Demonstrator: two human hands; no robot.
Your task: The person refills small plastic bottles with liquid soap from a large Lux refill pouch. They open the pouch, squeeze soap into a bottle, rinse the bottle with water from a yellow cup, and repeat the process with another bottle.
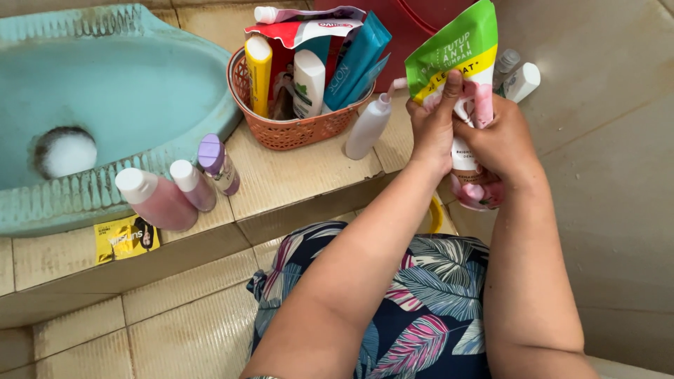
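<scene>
Head view. Both hands meet at upper right, above the person's lap. Left hand [432, 119]: fingers closed on the lower edge of a green-and-white refill pouch [456, 45], thumb pressed up its front. The pouch's long axis runs up and slightly right, away from the fingers, top end farthest from the body. Right hand [502, 140]: fingers wrapped shut around a pink-and-white bottle [470, 175], upright just below the pouch and touching it; the bottle's mouth is hidden behind the fingers. Both hands are equally close to the pair.

Surroundings: orange basket [295, 130] of tubes on the tiled ledge [295, 175], left of the hands; white spray bottle [367, 126] beside it; three small pink and purple bottles [175, 189] near the teal squat pan [126, 84]; yellow sachet [126, 238].
</scene>
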